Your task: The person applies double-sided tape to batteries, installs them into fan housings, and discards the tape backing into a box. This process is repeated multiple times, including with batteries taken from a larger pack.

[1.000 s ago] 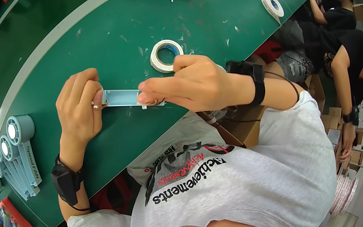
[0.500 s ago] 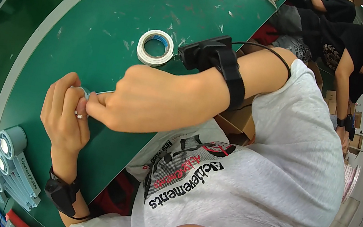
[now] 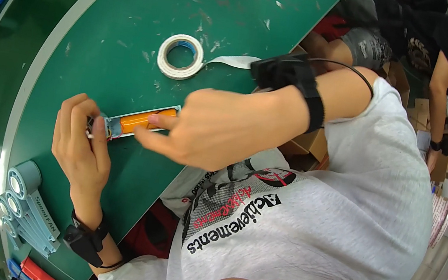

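Housing (image 3: 114, 126), pale blue and trough-shaped, sits between the hands over the green desk (image 3: 128, 39). Left hand (image 3: 82, 136) is curled around its left end. Thin wires (image 3: 109, 134) beside the thumb are probably fragile; avoid pinching. Orange cylindrical cell (image 3: 135, 122) lies inside, likely smooth, stiff and heavier than the plastic; grip the sidewalls. Right hand (image 3: 208, 128) rests a fingertip on the cell; whether it pinches cannot be told.
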### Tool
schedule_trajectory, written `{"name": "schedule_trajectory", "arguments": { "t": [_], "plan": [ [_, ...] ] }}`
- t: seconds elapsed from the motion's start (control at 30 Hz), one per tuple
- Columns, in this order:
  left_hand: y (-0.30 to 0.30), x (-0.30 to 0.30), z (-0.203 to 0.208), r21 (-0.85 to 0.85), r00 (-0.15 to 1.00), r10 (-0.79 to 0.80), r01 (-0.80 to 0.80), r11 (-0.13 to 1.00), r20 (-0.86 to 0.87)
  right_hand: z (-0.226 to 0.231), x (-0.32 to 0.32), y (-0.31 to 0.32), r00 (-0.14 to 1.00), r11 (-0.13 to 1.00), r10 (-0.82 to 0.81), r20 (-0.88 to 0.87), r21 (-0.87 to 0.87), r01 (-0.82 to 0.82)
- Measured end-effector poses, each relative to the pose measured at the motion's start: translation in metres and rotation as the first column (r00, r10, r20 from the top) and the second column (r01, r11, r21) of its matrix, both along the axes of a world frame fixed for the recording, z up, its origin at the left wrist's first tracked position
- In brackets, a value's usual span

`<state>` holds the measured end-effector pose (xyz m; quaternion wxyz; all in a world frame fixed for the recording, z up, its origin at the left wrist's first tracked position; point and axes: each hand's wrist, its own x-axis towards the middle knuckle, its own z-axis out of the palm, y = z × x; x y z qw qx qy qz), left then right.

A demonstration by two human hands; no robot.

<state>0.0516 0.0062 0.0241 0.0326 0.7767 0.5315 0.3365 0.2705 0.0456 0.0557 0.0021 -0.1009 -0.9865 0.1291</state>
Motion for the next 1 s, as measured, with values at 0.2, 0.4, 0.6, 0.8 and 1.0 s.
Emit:
{"name": "schedule_trajectory", "arguments": {
  "t": [0.2, 0.4, 0.6, 0.8, 1.0],
  "plan": [
    [0.007, 0.006, 0.028, -0.438, 0.976, -0.017, -0.083, 0.895, -0.219, 0.014, -0.007, 0.009, 0.999, 0.998, 0.037, -0.006, -0.058, -0.037],
    [0.005, 0.017, 0.055, -0.209, 0.866, -0.212, 0.128, 0.969, -0.453, 0.031, 0.081, 0.040, 0.810, 0.882, -0.420, -0.410, -0.396, 0.257],
    [0.060, 0.041, 0.065, -0.284, 0.931, 0.193, -0.285, 0.916, -0.311, -0.009, 0.152, 0.072, 0.639, 0.640, -0.764, -0.088, -0.226, 0.734],
    [0.232, -0.038, 0.076, -0.019, 0.775, 0.542, -0.578, 0.816, -0.326, 0.015, 0.097, 0.144, 0.723, 0.727, -0.686, -0.085, -0.099, 0.679],
    [0.265, -0.090, -0.015, -0.050, 0.292, 0.736, -0.942, 0.332, -0.610, -0.032, 0.049, 0.215, 0.755, 0.786, -0.617, -0.222, -0.127, 0.605]
  ]
}}
